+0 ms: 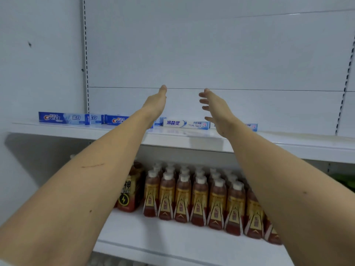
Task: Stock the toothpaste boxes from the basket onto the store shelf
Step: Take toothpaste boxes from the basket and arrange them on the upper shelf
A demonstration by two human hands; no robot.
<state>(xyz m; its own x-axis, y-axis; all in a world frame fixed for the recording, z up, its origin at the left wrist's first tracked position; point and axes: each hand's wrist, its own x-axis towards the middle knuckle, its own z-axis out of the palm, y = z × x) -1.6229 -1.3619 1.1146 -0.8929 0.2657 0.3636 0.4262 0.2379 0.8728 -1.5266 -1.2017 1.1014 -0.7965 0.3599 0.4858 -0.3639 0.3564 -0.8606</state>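
Several toothpaste boxes lie in a row along the back of the white upper shelf [192, 140]. A blue Crest box [63, 118] is at the left, a second Crest box [117, 120] sits beside it, and a white and blue box [185, 124] lies in the middle. Another box [251, 127] is partly hidden behind my right wrist. My left hand [155, 104] and my right hand [217, 110] are both raised above the boxes, fingers apart, palms facing each other, holding nothing. The basket is out of view.
The lower shelf [172, 240] carries rows of red-and-gold drink bottles [199, 200] with white caps, and a darker bottle [128, 191] at their left. A perforated upright [85, 54] runs up the white back panel. Something green [345, 181] shows at the right edge.
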